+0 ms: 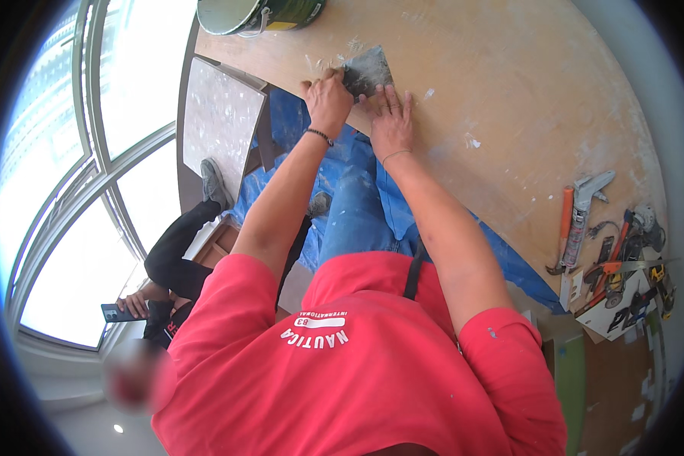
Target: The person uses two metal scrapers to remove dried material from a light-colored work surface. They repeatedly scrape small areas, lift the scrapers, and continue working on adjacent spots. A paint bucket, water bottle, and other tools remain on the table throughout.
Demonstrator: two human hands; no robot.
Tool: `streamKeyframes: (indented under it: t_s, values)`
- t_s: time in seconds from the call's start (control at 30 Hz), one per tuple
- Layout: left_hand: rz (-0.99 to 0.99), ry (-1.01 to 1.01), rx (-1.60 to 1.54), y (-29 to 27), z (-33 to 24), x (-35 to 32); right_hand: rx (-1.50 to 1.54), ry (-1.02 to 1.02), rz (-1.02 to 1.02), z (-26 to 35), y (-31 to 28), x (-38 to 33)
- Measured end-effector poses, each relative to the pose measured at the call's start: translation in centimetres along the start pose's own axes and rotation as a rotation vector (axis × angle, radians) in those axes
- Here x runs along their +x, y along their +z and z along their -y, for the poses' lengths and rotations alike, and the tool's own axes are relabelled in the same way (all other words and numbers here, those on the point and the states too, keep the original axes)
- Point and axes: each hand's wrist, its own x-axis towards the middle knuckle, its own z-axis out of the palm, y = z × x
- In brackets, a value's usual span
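Observation:
A flat, dark grey, four-sided piece with white smears, like a scraper blade [369,74], lies at the near left edge of the light brown board [501,99]. My left hand [329,101] has its fingers curled at the piece's left side. Any handle is hidden in those fingers. Beside it, my right hand [391,125] rests palm down on the board, fingers stretched out. Its fingertips sit at or close to the near edge of the grey piece; contact there is hard to make out. White spots and smudges mark the board.
An open bucket [285,15] stands at the far left. Tools at the right include a hammer [566,220], a caulking gun [583,209] and a saw [623,266]. Blue sheeting [509,254] hangs below the board. At left, another person holds a phone [118,312] beside large windows.

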Motion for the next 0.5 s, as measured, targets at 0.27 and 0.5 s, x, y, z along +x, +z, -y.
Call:
streamKeyframes:
  t_s: [0.27,0.5]
  values:
    - [0.076,-0.004,-0.028,0.3,0.2,0.1,0.026,0.01,0.006,0.0,-0.1,-0.1]
    - [0.04,0.0,-0.021,-0.6,-1.3,-0.2,0.017,0.011,0.006,0.1,-0.4,0.0]
